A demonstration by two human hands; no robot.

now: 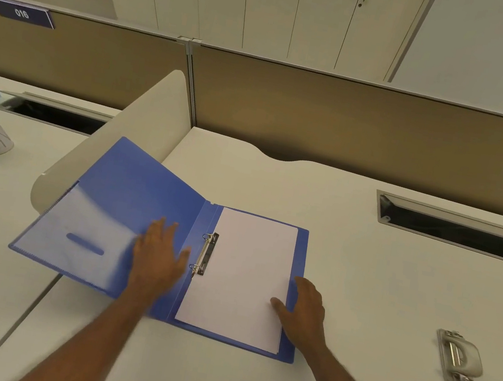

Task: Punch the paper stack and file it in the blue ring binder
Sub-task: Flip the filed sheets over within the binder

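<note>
paper stack (243,274) lies in the blue ring binder (131,191); left hand (160,258) flat beside the rings, right hand (304,307) spread on its edge.

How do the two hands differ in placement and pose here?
The left hand lies flat on the binder's open cover, fingers spread; the right hand rests at the paper's right edge, fingers curled. The left hand looks motion-blurred, the right sharp. Both are empty and touch the open binder.
</note>
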